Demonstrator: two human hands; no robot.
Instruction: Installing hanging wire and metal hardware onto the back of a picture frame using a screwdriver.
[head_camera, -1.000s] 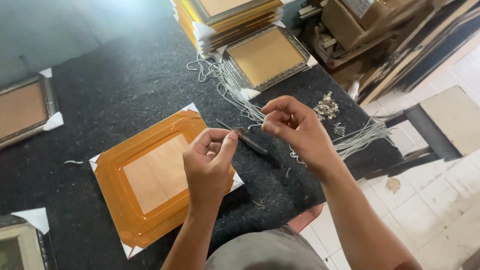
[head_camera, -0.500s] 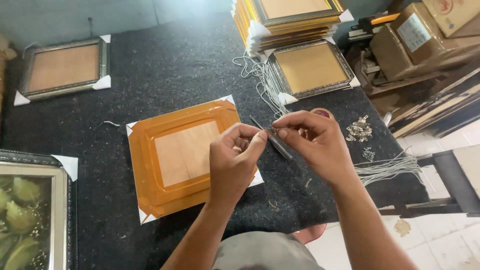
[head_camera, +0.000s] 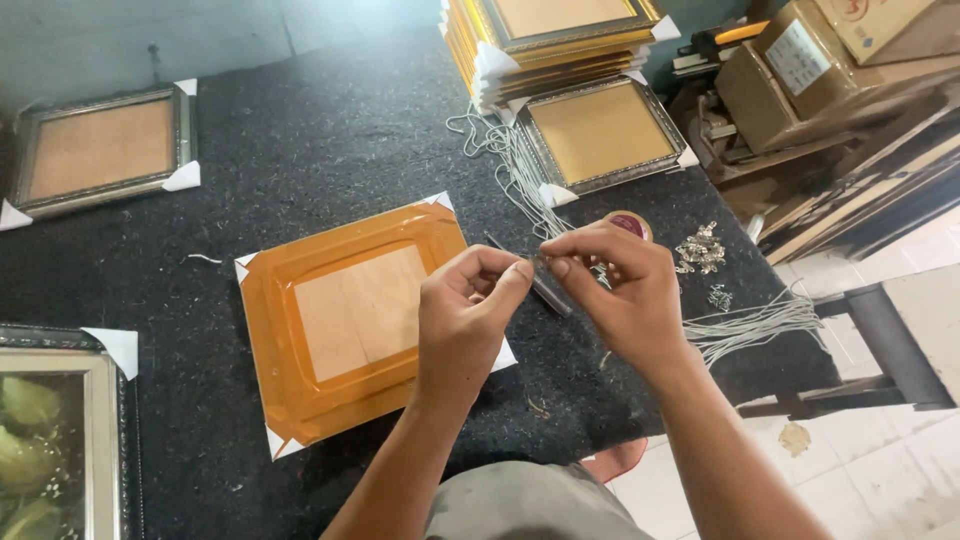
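Beyond the stack of gold frames (head_camera: 545, 45), up at my far right, sit two brown cardboard boxes: the nearer box (head_camera: 775, 85) carries a pale rectangular label (head_camera: 798, 45) on its side. The corner box (head_camera: 885, 25) above it shows a red printed mark

Left hand (head_camera: 462, 320) and right hand (head_camera: 615, 295) meet fingertip to fingertip above the orange frame (head_camera: 345, 320).

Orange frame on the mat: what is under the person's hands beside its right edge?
Under the left hand and right hand, a dark pen-like tool lies on the black mat, beside the orange frame. The hands cover the tool's ends and whatever the fingertips pinch.
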